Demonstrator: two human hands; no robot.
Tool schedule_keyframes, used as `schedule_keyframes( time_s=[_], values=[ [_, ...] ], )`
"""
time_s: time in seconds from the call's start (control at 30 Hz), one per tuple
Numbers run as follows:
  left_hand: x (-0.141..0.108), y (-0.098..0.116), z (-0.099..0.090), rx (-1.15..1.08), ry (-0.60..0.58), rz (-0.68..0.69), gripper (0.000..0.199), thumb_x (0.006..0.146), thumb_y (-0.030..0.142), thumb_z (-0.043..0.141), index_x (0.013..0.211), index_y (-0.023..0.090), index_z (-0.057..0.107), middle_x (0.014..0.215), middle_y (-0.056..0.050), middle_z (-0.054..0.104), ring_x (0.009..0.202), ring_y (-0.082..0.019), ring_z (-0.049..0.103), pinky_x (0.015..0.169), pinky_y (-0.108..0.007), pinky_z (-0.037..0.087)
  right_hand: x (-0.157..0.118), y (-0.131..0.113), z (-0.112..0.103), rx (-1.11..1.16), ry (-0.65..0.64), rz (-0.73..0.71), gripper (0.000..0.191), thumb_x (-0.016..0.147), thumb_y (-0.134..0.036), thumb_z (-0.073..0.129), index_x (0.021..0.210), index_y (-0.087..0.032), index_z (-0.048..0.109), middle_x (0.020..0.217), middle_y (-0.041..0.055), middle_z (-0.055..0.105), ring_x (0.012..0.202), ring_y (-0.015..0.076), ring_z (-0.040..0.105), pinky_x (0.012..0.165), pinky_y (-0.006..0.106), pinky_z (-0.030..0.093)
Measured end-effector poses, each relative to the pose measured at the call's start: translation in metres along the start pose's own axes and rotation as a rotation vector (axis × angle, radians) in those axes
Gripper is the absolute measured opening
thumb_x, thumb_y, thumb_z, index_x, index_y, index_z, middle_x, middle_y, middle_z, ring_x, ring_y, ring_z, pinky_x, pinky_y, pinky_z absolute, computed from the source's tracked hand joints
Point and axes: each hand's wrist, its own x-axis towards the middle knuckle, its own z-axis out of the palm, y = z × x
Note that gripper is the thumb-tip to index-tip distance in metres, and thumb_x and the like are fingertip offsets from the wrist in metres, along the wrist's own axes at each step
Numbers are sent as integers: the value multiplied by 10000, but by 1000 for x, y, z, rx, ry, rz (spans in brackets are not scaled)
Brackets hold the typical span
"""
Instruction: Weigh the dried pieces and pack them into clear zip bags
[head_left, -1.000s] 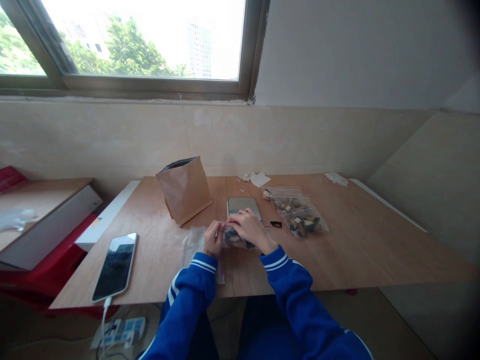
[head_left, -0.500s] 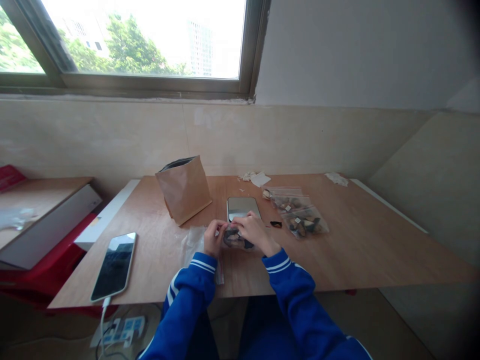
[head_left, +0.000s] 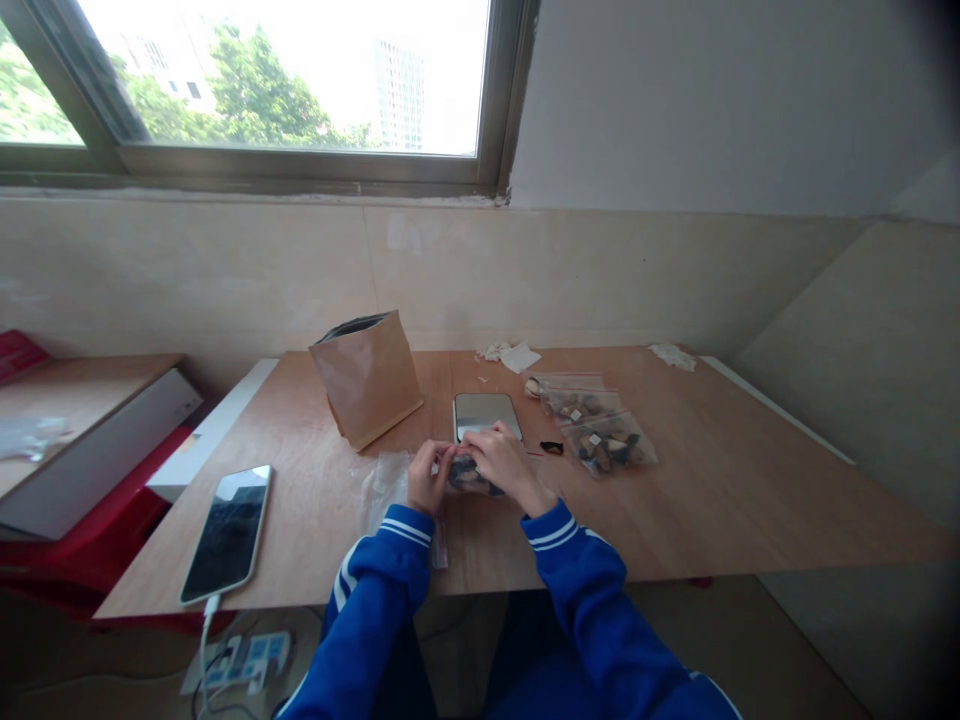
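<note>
A clear zip bag with dark pieces inside lies on the table between my hands. My left hand pinches the left part of its top edge. My right hand has its fingers closed on the same edge, close to the left fingertips. Part of the bag is hidden under the right hand. Just beyond the hands is a flat scale-like device with a pale top. Flat clear bags lie beside and under my left hand.
A brown paper bag stands open at the back left. Filled zip bags lie to the right, near a small black piece. A phone on a cable rests at the table's left edge. Paper scraps lie by the wall.
My right hand has shifted slightly left along the bag's top edge, nearer my left fingers. The left hand stays about where it was.
</note>
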Motion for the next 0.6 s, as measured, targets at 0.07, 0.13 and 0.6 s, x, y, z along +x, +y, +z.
schedule_keyframes(
  time_s=[0.07, 0.13, 0.6],
  values=[
    [0, 0, 0, 7, 16, 11, 213, 942, 337, 503, 867, 190, 638, 800, -39, 666, 734, -143, 605, 678, -263, 477, -2, 2, -2, 23, 7, 6, 188, 975, -277, 505, 899, -209, 663, 832, 28, 713, 817, 177, 627, 818, 299, 344],
    [0, 0, -1, 10, 37, -1, 231, 949, 337, 488, 875, 184, 644, 805, -43, 667, 742, -147, 606, 682, -270, 477, -4, 5, -5, 30, 17, 32, 205, 969, -332, 517, 908, -209, 668, 853, 38, 712, 855, 191, 625, 815, 302, 356],
    [0, 5, -1, -3, -11, 38, 173, 921, 320, 553, 885, 189, 660, 813, -46, 678, 753, -153, 619, 678, -276, 490, -8, 3, -7, 65, 31, 33, 160, 956, -267, 546, 884, -213, 679, 849, 28, 726, 842, 179, 633, 831, 306, 351]
  ],
)
